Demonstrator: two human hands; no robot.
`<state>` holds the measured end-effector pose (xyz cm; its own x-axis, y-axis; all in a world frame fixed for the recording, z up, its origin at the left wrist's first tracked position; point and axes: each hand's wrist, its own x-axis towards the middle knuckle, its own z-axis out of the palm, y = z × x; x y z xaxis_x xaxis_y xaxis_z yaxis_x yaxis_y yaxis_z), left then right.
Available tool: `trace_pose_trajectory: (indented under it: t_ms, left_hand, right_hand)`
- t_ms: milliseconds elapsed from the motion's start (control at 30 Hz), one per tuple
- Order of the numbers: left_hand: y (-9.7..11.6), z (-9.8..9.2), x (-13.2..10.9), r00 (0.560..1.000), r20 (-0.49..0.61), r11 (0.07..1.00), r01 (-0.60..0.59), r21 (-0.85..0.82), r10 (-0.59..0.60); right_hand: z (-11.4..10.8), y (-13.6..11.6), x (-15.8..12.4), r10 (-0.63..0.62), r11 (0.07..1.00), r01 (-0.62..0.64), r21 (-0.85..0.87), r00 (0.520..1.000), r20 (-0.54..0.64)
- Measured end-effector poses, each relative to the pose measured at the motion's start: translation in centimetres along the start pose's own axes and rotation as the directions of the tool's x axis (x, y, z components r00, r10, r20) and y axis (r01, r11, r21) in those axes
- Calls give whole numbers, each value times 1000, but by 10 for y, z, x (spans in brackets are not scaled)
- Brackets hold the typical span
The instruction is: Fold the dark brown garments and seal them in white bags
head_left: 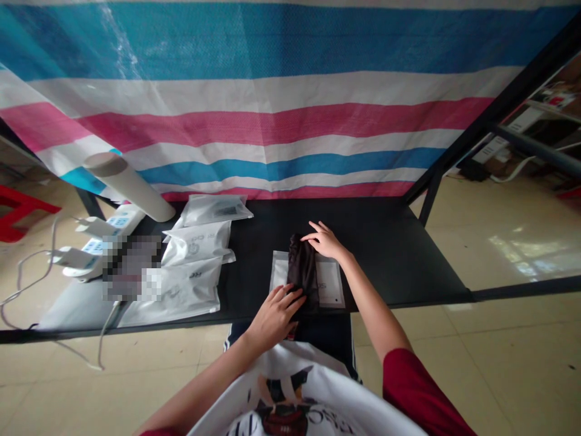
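A dark folded garment (302,270) lies lengthwise on a flat white-backed plastic bag (331,283) on the black tabletop (390,254). My left hand (275,318) rests on the garment's lower end, with fingers spread across it and no visible grip. My right hand (324,240) touches the garment's top end with its fingertips, fingers apart. The part of the bag beneath the garment is hidden.
Several sealed white packages (190,269) lie left of the bag, beside a cardboard tube (129,188) and a white power strip (102,242) with plugged-in chargers. A pixelated patch (131,269) hides part of that area. A striped tarp hangs behind the table.
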<state>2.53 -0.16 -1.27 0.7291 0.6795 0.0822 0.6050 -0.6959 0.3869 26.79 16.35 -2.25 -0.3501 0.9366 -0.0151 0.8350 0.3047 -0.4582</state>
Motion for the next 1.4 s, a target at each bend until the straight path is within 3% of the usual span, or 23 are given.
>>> trace_pose_trajectory:
  t_ms: [133,233,333,433,567,633,733,867,1100,1400]
  left_hand:
    - [3,-4,-2,996,-85,976,17,-219,-36]
    - [-3,-15,9,969,-133,887,129,-444,-208]
    - [-13,-21,30,933,-101,782,227,-580,-346]
    - [-22,-18,53,903,-95,774,301,-556,-419]
    - [-27,-11,71,876,-105,803,376,-462,-471]
    - [-27,-9,75,865,-92,805,414,-426,-493]
    - [-26,-9,76,853,-64,798,454,-396,-517]
    - [-28,-11,75,870,-77,805,414,-426,-488]
    - [-27,-17,72,837,-45,703,428,-568,-545]
    - [-27,-17,74,852,-65,736,407,-541,-519]
  right_hand:
    - [8,-6,-8,-16,1000,16,16,1000,20]
    - [12,-9,-11,-29,999,29,26,1000,5]
    - [10,-11,-13,-30,997,33,65,999,-45]
    - [1,-21,-20,-14,982,56,179,973,-231]
    - [-12,-49,-50,52,950,112,291,863,-502]
    - [-12,-66,-72,14,950,138,279,877,-481]
    - [-1,-85,-99,-106,964,180,197,937,-334]
    - [22,-93,-114,-107,992,119,44,971,-214]
    - [37,-90,-117,-98,992,66,-110,944,-314]
    - [31,-103,-115,-145,974,102,-202,966,-215]
